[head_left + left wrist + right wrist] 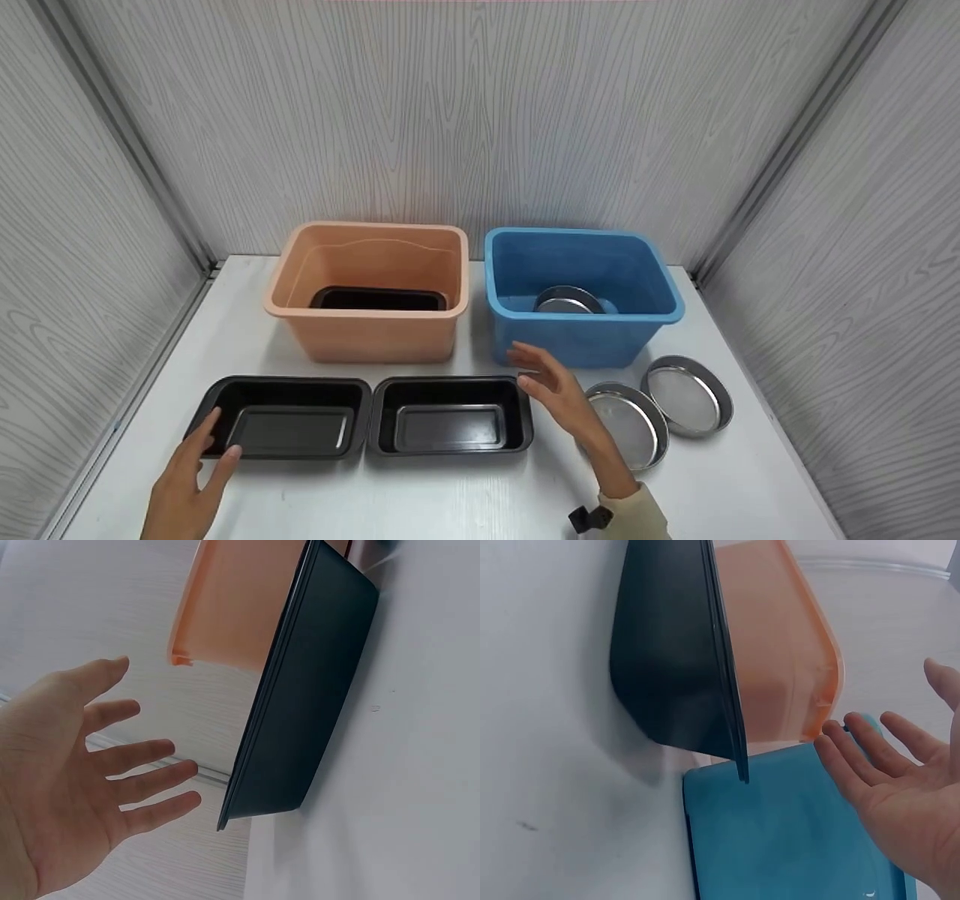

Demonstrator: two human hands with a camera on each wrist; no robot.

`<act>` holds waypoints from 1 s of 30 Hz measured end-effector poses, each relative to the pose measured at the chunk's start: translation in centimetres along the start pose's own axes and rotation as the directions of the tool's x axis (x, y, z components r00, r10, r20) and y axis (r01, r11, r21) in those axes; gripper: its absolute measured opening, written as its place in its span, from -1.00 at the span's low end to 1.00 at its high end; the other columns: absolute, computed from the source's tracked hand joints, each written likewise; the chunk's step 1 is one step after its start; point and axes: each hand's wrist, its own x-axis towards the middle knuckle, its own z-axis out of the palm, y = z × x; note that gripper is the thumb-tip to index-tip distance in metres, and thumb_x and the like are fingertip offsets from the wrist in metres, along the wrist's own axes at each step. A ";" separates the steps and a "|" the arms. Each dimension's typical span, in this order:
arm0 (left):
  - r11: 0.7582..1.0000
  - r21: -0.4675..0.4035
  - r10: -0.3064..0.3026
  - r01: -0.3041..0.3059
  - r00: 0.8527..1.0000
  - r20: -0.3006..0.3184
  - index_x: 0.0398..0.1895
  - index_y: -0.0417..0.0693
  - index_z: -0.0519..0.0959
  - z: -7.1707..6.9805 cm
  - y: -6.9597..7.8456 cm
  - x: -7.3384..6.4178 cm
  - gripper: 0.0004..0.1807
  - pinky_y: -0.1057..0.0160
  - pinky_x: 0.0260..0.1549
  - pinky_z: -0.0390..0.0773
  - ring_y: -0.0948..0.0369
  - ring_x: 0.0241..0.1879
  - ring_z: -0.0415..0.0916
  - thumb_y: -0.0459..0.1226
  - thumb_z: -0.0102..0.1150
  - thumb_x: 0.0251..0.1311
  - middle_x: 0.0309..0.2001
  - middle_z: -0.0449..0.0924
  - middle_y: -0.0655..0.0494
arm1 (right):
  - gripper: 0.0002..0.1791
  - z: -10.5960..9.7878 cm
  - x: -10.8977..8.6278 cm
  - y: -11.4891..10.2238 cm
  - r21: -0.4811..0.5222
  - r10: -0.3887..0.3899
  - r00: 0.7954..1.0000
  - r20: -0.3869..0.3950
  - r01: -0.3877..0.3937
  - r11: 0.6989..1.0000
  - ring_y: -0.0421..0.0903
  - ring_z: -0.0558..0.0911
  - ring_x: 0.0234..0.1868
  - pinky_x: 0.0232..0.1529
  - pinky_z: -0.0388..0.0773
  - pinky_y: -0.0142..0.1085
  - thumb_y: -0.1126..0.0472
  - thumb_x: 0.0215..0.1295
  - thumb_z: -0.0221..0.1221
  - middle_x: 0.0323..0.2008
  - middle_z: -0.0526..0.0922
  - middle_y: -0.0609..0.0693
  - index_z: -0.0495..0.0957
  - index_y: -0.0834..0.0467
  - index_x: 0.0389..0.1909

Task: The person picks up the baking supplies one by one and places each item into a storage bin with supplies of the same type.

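Two black rectangular loaf pans lie side by side on the white table: a left pan [289, 431] and a right pan [450, 427]. My left hand [184, 480] hovers by the left pan's near left corner, fingers spread and holding nothing; in the left wrist view the hand [82, 772] is apart from the pan's side [307, 690]. Above the right pan's right end is my right hand [559, 394], its fingers extended and its grasp empty. From the right wrist, the hand [900, 772] shows beside a black pan [675, 652], not touching it.
Behind the pans stand an orange bin [375, 337] with a black pan [379, 298] inside and a blue bin [577, 341] holding a round metal pan [568, 300]. Two round pans, one nearer [630, 427] and one farther [688, 397], lie at right. Panelled walls enclose the table.
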 end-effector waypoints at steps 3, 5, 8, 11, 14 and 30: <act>1.000 -0.023 -0.011 0.011 1.000 -0.002 0.70 -0.03 -0.08 0.0 -0.3 0.0 -0.16 -0.38 0.18 0.40 -0.36 0.39 0.24 0.13 -0.07 0.58 0.49 0.13 -0.49 | -0.42 0.3 0.7 -0.1 0.003 0.004 1.000 0.008 -0.004 1.000 0.24 0.45 0.41 0.34 0.50 -0.12 0.34 0.53 0.14 0.37 0.51 0.21 0.32 0.18 0.53; 0.999 -0.040 -0.017 0.017 1.000 -0.006 0.71 -0.03 -0.10 -0.1 -0.6 -0.1 -0.15 -0.38 0.18 0.40 -0.37 0.38 0.24 0.13 -0.06 0.58 0.49 0.12 -0.49 | -0.41 0.5 1.1 -0.2 0.006 0.015 1.000 0.011 -0.015 1.000 0.21 0.45 0.42 0.36 0.48 -0.04 0.32 0.54 0.15 0.38 0.51 0.18 0.32 0.14 0.54; 0.998 -0.057 -0.039 0.038 0.999 -0.010 0.71 -0.03 -0.15 -0.2 -1.1 -0.1 -0.13 -0.39 0.18 0.39 -0.40 0.38 0.23 0.13 -0.07 0.57 0.50 0.10 -0.49 | -0.39 0.7 1.5 -0.4 0.010 0.033 0.999 0.019 -0.033 0.999 0.14 0.44 0.44 0.39 0.42 0.05 0.29 0.55 0.15 0.41 0.46 0.22 0.29 0.09 0.56; 0.995 -0.059 -0.075 0.075 0.997 -0.007 0.71 -0.07 -0.18 -0.3 -1.5 0.0 -0.10 -0.39 0.19 0.40 -0.43 0.39 0.22 0.15 -0.09 0.57 0.49 0.12 -0.49 | -0.37 0.9 1.9 -0.5 0.013 0.043 0.999 0.024 -0.043 0.999 0.14 0.41 0.47 0.41 0.40 0.05 0.28 0.56 0.14 0.44 0.41 0.28 0.26 0.08 0.58; 0.993 -0.047 -0.110 0.110 0.994 -0.003 0.70 -0.11 -0.19 -0.4 -2.0 0.2 -0.10 -0.41 0.20 0.40 -0.47 0.39 0.21 0.15 -0.12 0.58 0.45 0.14 -0.50 | -0.37 1.1 2.2 -0.6 0.020 0.043 0.999 0.020 -0.044 0.999 0.16 0.39 0.48 0.41 0.40 0.04 0.29 0.56 0.13 0.45 0.41 0.25 0.25 0.09 0.58; 0.956 -0.018 -0.294 0.294 0.956 0.007 0.70 -0.07 -0.23 -0.7 -3.5 0.9 -0.12 -0.35 0.30 0.37 -0.43 0.44 0.17 0.14 -0.16 0.59 0.53 0.00 -0.52 | -0.32 3.1 5.2 -1.5 0.056 0.024 0.999 -0.022 -0.023 0.998 0.21 0.34 0.50 0.45 0.29 0.18 0.27 0.54 0.15 0.49 0.39 0.07 0.19 0.08 0.61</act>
